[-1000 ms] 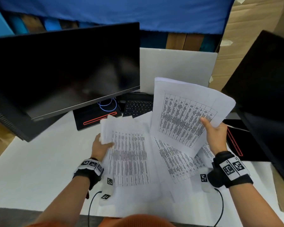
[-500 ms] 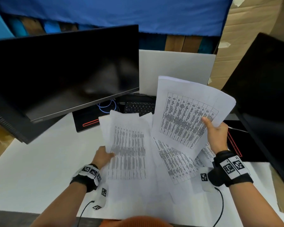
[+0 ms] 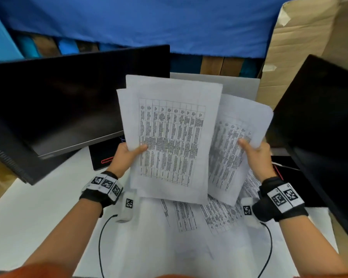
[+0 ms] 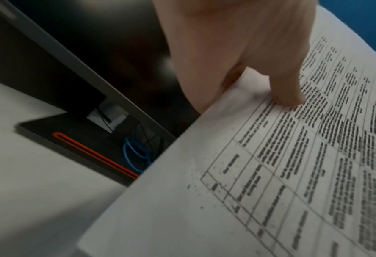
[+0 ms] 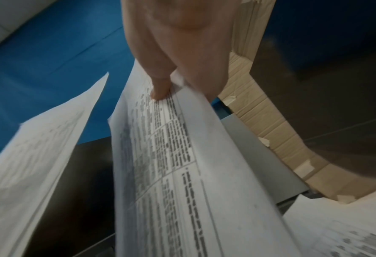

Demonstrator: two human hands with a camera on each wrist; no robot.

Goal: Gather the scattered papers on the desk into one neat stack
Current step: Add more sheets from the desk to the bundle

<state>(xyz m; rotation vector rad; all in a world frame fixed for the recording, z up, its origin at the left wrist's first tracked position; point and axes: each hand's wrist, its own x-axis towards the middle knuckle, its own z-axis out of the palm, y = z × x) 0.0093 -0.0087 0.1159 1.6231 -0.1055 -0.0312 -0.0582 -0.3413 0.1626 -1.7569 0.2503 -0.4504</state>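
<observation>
My left hand point(image 3: 129, 155) pinches the left edge of a few printed sheets point(image 3: 169, 137) held upright above the desk, thumb on the front; the left wrist view shows the thumb point(image 4: 288, 90) pressed on the printed table point(image 4: 270, 173). My right hand point(image 3: 253, 155) grips another bundle of printed sheets point(image 3: 235, 145) by its right edge, just right of and partly behind the left ones. In the right wrist view my thumb point(image 5: 160, 87) lies on that bundle point(image 5: 182, 173). More printed papers point(image 3: 199, 217) lie spread on the white desk point(image 3: 28, 217) below.
A dark monitor point(image 3: 68, 101) leans at the left, its black base with a red stripe point(image 3: 105, 159) behind my left hand. A second dark monitor point(image 3: 319, 137) stands at the right. A white board point(image 3: 239, 85), a blue cloth point(image 3: 169, 23) and cardboard point(image 3: 299, 37) are behind.
My left hand has lifted its sheets off the desk and raised them upright beside the right hand's bundle. The right hand's bundle has turned more upright and moved right.
</observation>
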